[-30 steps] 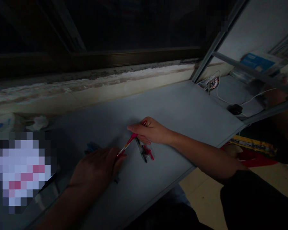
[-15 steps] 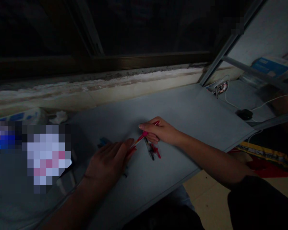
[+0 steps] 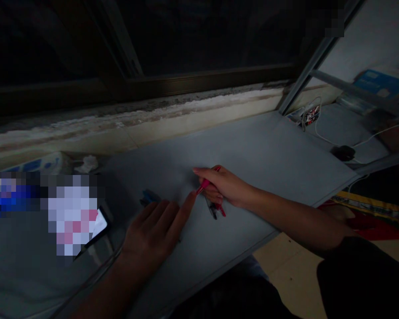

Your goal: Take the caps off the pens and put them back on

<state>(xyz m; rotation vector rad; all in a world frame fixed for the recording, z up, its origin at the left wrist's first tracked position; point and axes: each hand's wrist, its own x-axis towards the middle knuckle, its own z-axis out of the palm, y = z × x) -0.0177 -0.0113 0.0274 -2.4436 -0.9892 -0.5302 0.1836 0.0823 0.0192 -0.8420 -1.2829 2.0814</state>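
My right hand (image 3: 228, 188) grips a slim pink pen (image 3: 206, 184) in its fingers above a grey board (image 3: 252, 155). Just under that hand lies a dark pen with a red clip (image 3: 213, 208), partly hidden by my fingers. My left hand (image 3: 151, 232) rests on the board's near edge, fingers spread, with the index fingertip at the pink pen's lower end. A small blue object (image 3: 149, 197) lies just beyond the left fingertips, its shape too dim to tell.
A smartphone (image 3: 99, 223) lies at the left, partly behind a blurred patch. Beyond the board run a window sill (image 3: 153, 117) and dark frame. At the right are a white cable with black plug (image 3: 344, 153) and a blue box (image 3: 384, 83). Crumpled tissue (image 3: 88, 164) lies far left.
My left fingers have straightened and no longer curl around the pink pen's tip; only the index fingertip stays near it. Both hands and the view have shifted slightly right.
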